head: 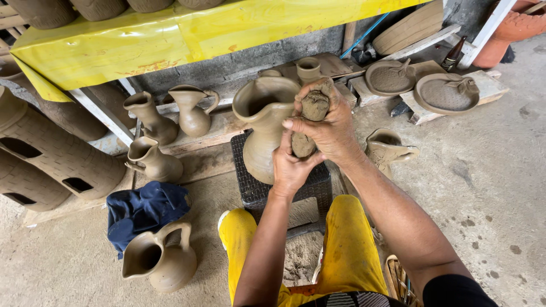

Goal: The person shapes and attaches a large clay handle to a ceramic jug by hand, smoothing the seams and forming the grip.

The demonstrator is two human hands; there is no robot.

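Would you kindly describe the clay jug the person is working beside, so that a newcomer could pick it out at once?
Start at the yellow sheet over the shelf, then drop to the small black woven stool in front of the person's knees. The large jug stands on it, just behind the left hand and right hand, which squeeze a clay lump. It is the biggest jug, the only one raised off the floor, and shows no handle.

clay lump (307,122): its middle was hidden inside the right hand (325,126) and left hand (291,167).
big jug (263,128): right side was covered by the hands.
top-shelf pots (42,11): cut off by the upper edge.
perforated cylinders (54,150): ran off the left edge.
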